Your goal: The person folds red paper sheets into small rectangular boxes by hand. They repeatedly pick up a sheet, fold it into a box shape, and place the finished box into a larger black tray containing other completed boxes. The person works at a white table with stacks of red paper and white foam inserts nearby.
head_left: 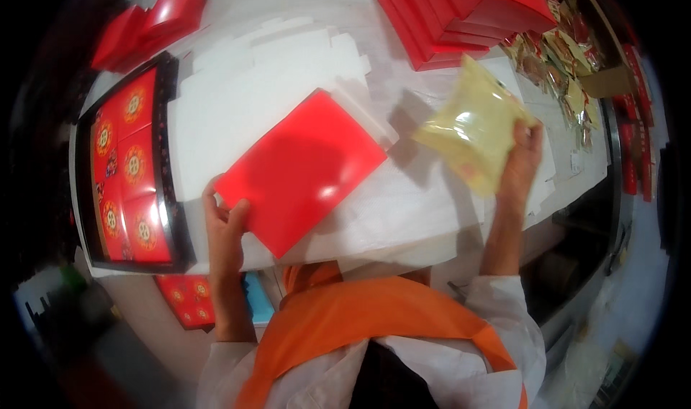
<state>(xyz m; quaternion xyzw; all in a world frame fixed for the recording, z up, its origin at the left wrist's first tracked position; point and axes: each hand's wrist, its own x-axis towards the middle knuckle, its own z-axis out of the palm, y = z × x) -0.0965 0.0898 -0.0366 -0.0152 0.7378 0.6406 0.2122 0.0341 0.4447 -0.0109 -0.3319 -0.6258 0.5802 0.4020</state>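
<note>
My left hand (227, 218) grips the lower left corner of a flat red box (306, 168), thumb on top and fingers at its edge. The box is tilted over the white table, and a shadow falls across its glossy face. A pale flap or box side shows at its upper right edge. To the right, my right hand (524, 150) pinches the edge of a shiny pale yellow packet (475, 121), raised above the table. What is inside the packet cannot be made out.
At the left stands a dark-rimmed tray (170, 171) of red patterned boxes. Two red boxes (173, 10) lie far left, and a stack of red boxes (461, 13) stands far right. Beside it several packets (572, 71) are heaped. White cardboard sheets (245, 78) cover part of the table.
</note>
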